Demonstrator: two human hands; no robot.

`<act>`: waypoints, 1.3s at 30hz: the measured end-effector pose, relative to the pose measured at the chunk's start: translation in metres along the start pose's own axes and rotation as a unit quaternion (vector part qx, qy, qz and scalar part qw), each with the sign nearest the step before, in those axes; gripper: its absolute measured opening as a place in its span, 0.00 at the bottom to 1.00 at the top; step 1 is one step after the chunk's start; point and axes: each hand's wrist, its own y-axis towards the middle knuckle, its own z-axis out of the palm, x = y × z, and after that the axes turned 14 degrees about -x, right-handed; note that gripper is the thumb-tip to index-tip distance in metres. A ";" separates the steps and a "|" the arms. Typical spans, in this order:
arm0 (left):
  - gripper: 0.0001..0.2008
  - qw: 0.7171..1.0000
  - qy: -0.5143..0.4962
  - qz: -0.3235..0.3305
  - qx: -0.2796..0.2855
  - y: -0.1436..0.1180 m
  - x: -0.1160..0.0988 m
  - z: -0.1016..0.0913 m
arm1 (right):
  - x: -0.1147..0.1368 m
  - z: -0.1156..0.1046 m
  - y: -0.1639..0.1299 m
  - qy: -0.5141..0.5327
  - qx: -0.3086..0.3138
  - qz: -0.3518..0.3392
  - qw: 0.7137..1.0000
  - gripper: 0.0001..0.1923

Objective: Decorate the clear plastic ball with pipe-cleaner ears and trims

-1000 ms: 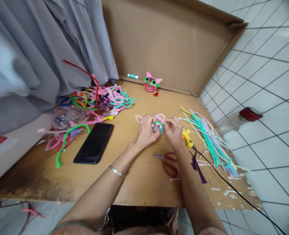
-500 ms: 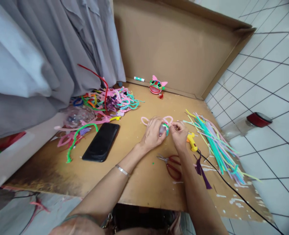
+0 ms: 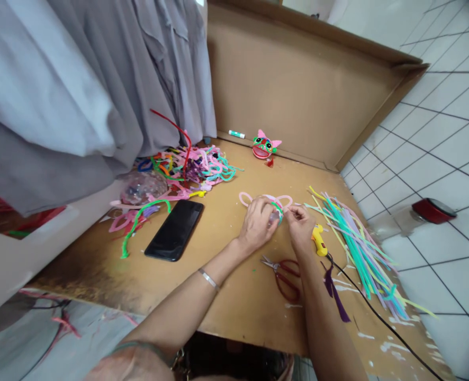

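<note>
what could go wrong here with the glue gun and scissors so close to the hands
1. The yellow glue gun lies right beside the right hand; if it is hot, a small shift could likely brush skin against it.
2. Its black cord trails across the board past the right forearm, so an arm move might snag it and drag the gun.
3. The red scissors lie between the forearms, below the left hand holding the small pipe-cleaner ball; a lowered wrist could catch the blades.

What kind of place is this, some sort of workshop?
Probably a makeshift home craft spot: a cardboard sheet laid on a tiled floor, strewn with pipe cleaners, a glue gun and scissors.
</note>
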 end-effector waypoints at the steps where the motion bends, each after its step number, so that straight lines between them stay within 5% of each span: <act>1: 0.06 1.000 0.005 0.014 0.005 -0.001 -0.001 0.000 | -0.001 0.000 0.000 0.000 -0.003 0.002 1.000 0.09; 15: 0.11 0.995 0.070 0.042 0.061 -0.006 -0.011 0.001 | -0.014 -0.013 0.011 0.013 0.033 0.077 0.996 0.10; 21: 0.12 0.996 0.058 0.045 0.050 -0.006 -0.008 0.000 | -0.009 -0.016 0.014 -0.007 0.076 0.063 0.995 0.09; 28: 0.10 0.997 0.052 0.052 0.038 -0.007 -0.005 -0.001 | -0.005 -0.021 0.017 -0.029 0.054 0.031 0.998 0.13; 39: 0.08 0.995 0.061 0.071 0.026 -0.008 -0.001 0.000 | -0.001 -0.022 0.013 -0.072 0.093 -0.024 0.993 0.05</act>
